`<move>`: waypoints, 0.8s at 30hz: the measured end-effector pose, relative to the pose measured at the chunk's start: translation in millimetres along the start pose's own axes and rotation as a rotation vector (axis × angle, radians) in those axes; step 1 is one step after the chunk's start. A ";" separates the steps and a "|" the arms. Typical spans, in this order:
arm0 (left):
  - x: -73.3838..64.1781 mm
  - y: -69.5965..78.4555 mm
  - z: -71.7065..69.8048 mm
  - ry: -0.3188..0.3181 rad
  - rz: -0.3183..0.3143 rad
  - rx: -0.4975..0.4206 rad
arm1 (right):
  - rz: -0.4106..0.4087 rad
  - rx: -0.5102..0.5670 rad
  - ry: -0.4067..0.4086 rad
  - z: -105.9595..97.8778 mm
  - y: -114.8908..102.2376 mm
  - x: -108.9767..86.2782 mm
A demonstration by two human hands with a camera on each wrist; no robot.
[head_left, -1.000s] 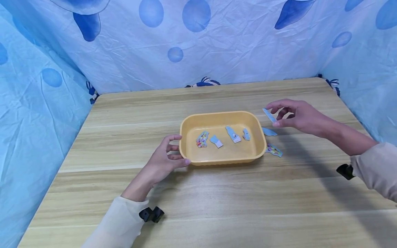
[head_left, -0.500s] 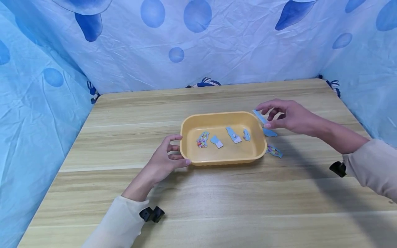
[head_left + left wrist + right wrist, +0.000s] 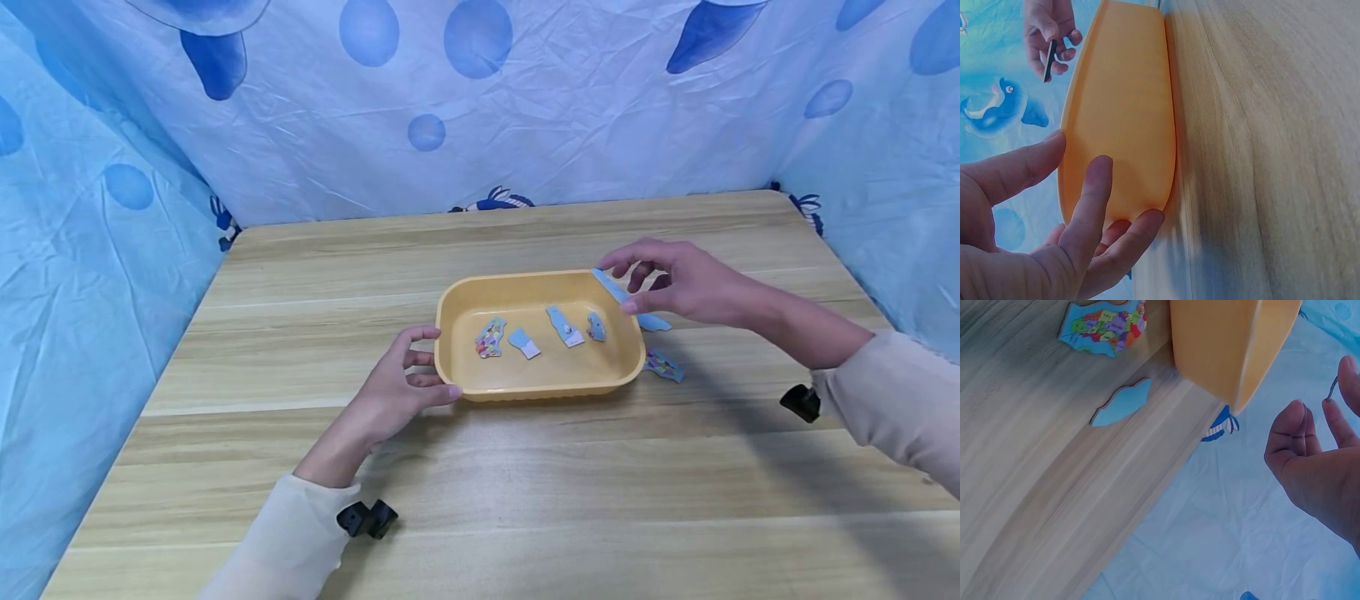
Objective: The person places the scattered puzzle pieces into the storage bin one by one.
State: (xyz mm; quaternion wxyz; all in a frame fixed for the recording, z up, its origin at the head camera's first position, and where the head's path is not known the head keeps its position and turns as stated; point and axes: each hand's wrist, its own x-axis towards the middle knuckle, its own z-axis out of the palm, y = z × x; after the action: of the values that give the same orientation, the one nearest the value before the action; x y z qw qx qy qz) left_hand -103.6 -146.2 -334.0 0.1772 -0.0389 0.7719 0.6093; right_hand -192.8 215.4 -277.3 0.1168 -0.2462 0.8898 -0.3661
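A shallow yellow-orange plastic tray (image 3: 540,379) stands on the wooden table. My left hand (image 3: 393,387) grips its left end, thumb at the near corner and fingers along the end wall; the left wrist view shows the fingertips against the tray wall (image 3: 1122,112). Between thumb and forefinger, my right hand (image 3: 675,282) pinches a long, narrow, light blue puzzle piece (image 3: 611,285) over the tray's right rim. Several puzzle pieces lie inside: a multicoloured map piece (image 3: 491,337), a blue-and-pale one (image 3: 524,342), a longer one (image 3: 564,326) and a small blue one (image 3: 596,326).
On the table by the tray's right end lie a plain blue piece (image 3: 1122,405) and a colourful map piece (image 3: 1107,328), partly hidden by the tray in the head view. A blue sea-patterned curtain (image 3: 300,125) borders the table (image 3: 525,500) behind and at the sides.
My right hand has moved left with the narrow blue piece, from beyond the tray's right end to over its rim. The left hand and the tray have stayed in place.
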 end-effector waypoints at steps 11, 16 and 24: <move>-0.8 5.2 -1.9 0.001 -0.005 -0.003 | -0.031 0.059 -0.051 7.8 -11.4 9.8; 0.1 5.7 -3.5 -0.008 0.000 -0.022 | -0.045 0.057 -0.070 13.7 -17.0 16.8; 1.7 5.0 -5.7 -0.014 -0.002 -0.024 | -0.071 0.060 -0.133 26.8 -25.6 31.0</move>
State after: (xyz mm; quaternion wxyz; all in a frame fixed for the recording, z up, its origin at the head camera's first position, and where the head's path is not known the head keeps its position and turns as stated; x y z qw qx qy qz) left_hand -107.9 -150.0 -328.8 0.1827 -0.0375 0.7632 0.6186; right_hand -199.8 167.6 -278.9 0.1702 -0.2976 0.8594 -0.3792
